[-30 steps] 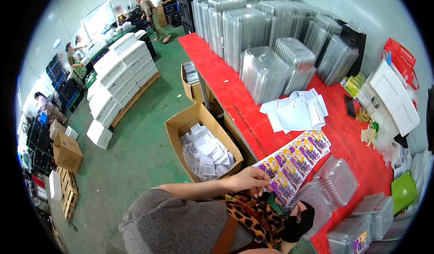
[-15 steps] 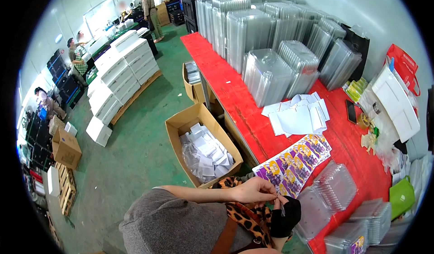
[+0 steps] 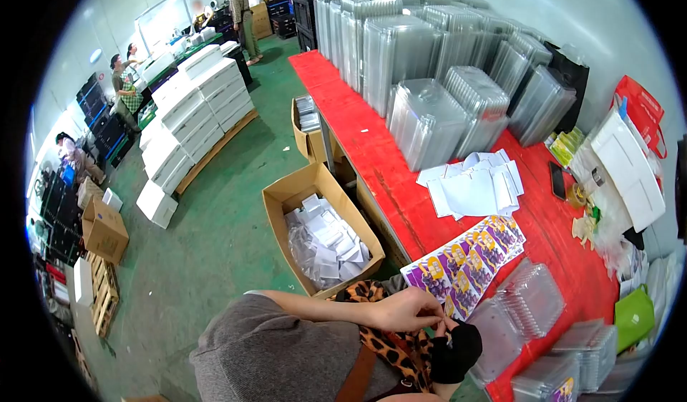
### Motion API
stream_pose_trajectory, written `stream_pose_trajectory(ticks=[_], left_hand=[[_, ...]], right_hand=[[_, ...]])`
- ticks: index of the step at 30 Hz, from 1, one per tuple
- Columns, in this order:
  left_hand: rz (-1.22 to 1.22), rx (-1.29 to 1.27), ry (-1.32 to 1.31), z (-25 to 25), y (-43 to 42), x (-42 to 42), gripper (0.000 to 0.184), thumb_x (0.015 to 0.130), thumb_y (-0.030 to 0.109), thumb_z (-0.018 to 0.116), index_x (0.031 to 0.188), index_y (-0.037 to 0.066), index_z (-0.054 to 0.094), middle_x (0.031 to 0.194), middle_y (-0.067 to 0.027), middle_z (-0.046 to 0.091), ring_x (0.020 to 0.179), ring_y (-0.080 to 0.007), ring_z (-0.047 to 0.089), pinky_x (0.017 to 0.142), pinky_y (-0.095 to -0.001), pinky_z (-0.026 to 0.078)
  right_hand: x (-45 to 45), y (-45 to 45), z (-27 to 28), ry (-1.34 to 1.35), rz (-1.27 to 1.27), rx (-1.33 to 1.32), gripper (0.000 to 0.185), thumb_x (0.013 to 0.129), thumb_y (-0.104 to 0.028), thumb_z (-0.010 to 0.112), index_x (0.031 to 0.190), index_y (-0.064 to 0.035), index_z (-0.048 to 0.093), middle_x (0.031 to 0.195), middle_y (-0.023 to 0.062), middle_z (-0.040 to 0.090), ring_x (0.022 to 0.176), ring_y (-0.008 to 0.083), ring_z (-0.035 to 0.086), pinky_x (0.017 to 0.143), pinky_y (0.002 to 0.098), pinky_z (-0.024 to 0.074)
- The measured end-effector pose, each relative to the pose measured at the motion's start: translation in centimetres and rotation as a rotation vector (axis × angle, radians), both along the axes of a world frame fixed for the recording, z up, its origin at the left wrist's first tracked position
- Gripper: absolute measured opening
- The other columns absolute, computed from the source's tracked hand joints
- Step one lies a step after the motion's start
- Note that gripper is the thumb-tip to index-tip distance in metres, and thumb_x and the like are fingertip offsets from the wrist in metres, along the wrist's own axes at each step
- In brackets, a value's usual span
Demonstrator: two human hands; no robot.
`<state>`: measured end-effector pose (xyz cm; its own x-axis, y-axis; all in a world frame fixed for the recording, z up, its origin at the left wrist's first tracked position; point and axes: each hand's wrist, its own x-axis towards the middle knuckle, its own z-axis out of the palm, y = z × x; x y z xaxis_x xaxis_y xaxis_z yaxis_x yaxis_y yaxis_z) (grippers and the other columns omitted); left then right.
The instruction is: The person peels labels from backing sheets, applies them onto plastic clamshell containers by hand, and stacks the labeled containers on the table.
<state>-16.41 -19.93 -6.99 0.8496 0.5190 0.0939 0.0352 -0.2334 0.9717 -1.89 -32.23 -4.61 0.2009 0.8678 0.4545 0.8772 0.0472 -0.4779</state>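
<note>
My bare left hand [image 3: 408,310] is closed in a pinch, its fingertips meeting those of my right hand. My right hand [image 3: 455,350] wears a black fingerless glove, and its fingers are closed too. Whatever lies between the fingertips is too small to make out. Just beyond the hands, sheets of purple and yellow labels [image 3: 469,266] lie on the red table [image 3: 565,259]. Right of my gloved hand sits an open clear plastic clamshell box [image 3: 494,334]. Leopard-print cloth [image 3: 390,348] shows beneath my left wrist.
Stacked clear clamshell boxes [image 3: 401,47] fill the table's far end, near white paper pieces [image 3: 476,191]. A cardboard box [image 3: 275,219] of paper scraps stands on the floor. White boxes [image 3: 189,119] sit on a pallet. Several people are in the background.
My hands have shifted slightly right and down, still pinched together. The view has turned a little. In the background, people have changed posture slightly.
</note>
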Motion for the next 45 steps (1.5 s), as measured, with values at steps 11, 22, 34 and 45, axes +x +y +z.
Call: stream_pose_trajectory(ticks=[11, 22, 34, 45], left_hand=[[-0.021, 0.141, -0.047, -1.2, -0.6, 0.5, 0.014, 0.089, 0.014, 0.066, 0.095, 0.002, 0.07, 0.08, -0.0144, 0.066, 0.076, -0.0308, 0.064, 0.066, -0.0389, 0.049], [0.077, 0.128, 0.024, -1.6, -0.2, -0.7, 0.017, 0.088, 0.016, 0.066, 0.092, 0.0, 0.067, 0.075, -0.0114, 0.066, 0.067, -0.0232, 0.065, 0.061, -0.0359, 0.05], [-0.272, -0.373, 0.076, -3.7, -0.5, 0.9, 0.035, 0.101, 0.032, 0.057, 0.097, -0.001, 0.067, 0.083, -0.006, 0.071, 0.071, -0.0117, 0.067, 0.064, -0.0287, 0.053], [-0.216, -0.102, -0.01, -1.8, 0.0, 0.8, 0.029, 0.102, 0.026, 0.055, 0.102, 0.0, 0.068, 0.082, -0.0037, 0.07, 0.068, -0.0119, 0.065, 0.06, -0.0271, 0.052]], right_hand=[[1.5, 0.0, -0.3, -0.039, 0.077, 0.061, 0.013, 0.085, -0.012, 0.072, 0.094, -0.0024, 0.07, 0.08, 0.0149, 0.066, 0.071, 0.0318, 0.064, 0.063, 0.0396, 0.0515], [7.2, -0.5, -5.2, 0.579, -0.068, -0.038, 0.015, 0.089, -0.017, 0.067, 0.088, -0.0023, 0.064, 0.077, 0.0053, 0.059, 0.07, 0.0181, 0.054, 0.066, 0.0323, 0.0465], [3.3, -0.1, -0.8, 1.118, 0.051, -0.146, 0.018, 0.089, -0.021, 0.068, 0.089, -0.0028, 0.064, 0.077, 0.0042, 0.06, 0.07, 0.0148, 0.055, 0.068, 0.0307, 0.0469], [3.1, -2.7, -4.1, 0.688, -0.082, -0.213, 0.032, 0.088, -0.02, 0.075, 0.11, 0.0017, 0.069, 0.099, 0.0143, 0.071, 0.091, 0.0244, 0.068, 0.081, 0.0346, 0.0537]])
